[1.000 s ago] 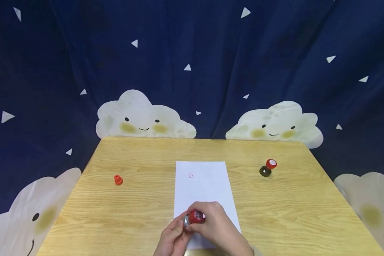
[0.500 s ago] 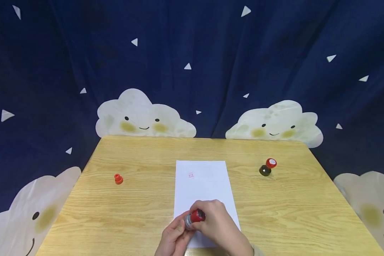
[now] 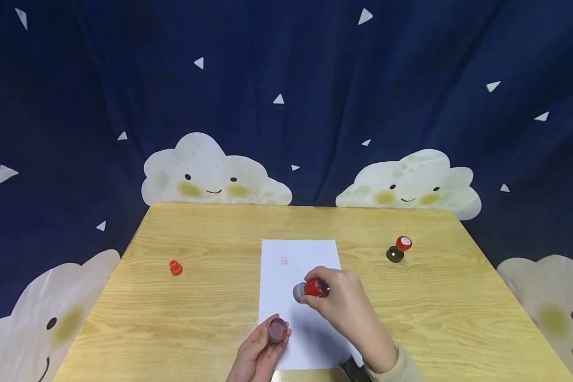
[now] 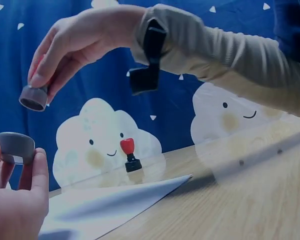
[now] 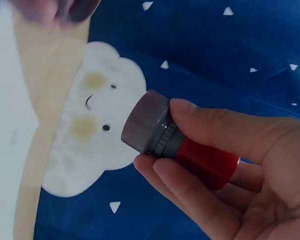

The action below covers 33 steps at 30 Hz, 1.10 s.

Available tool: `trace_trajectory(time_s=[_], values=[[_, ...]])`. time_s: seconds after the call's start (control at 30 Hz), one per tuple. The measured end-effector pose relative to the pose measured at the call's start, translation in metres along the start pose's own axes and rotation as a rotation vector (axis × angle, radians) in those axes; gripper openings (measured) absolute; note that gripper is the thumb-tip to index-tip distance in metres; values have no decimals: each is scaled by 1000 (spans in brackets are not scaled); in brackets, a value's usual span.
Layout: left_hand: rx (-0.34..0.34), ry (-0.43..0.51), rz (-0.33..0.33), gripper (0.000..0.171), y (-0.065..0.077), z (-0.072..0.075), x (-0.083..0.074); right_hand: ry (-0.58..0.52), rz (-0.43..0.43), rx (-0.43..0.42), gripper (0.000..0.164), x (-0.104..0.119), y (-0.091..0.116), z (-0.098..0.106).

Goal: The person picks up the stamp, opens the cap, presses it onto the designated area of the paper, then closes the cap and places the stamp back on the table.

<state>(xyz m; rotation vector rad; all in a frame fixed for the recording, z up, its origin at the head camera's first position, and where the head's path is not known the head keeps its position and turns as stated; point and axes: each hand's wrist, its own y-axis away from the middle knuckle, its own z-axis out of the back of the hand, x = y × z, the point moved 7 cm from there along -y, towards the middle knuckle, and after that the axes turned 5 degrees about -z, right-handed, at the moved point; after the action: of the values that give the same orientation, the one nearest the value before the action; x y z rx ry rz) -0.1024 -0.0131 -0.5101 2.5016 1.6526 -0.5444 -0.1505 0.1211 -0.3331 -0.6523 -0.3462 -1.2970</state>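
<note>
Over the counter (image 3: 200,307), right grip (image 3: 344,294) pinches tilted stamp (image 3: 313,288), left grip (image 3: 258,351) holds cap (image 3: 278,330); angled contact could smear paper (image 3: 310,254).

We see a red-and-grey stamp (image 3: 312,288), a grey cap (image 3: 278,330) and a red-and-black stamp (image 4: 130,156). The bench (image 3: 205,307) has yellowish wood grain; the navy curtain (image 3: 248,111) carries white triangles (image 3: 279,100) and clouds (image 3: 205,163).

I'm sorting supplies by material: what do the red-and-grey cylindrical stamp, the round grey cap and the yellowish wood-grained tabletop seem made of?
Red-and-grey cylindrical stamp: probably plastic with a slight sheen, going by its ridged collar and small highlights. Round grey cap: likely plastic too, duller, with an even wall. Yellowish tabletop: smooth wood or laminate; the grain lines fit both.
</note>
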Motion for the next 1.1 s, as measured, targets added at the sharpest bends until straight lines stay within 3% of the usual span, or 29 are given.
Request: trace_trajectory(time_s=[0.23,0.5,0.77,1.1], values=[[96,30,-35,36,0,-5,-2,132,34,21,23,-15,-38,-8],[176,57,-42,38,-1,-7,0,237,28,85,16,-38,-82,-39],[178,86,-30,37,-2,-8,3,278,10,134,10,-73,-109,-76],[142,57,-26,34,-2,-5,3,302,-14,158,12,-95,-114,-101]])
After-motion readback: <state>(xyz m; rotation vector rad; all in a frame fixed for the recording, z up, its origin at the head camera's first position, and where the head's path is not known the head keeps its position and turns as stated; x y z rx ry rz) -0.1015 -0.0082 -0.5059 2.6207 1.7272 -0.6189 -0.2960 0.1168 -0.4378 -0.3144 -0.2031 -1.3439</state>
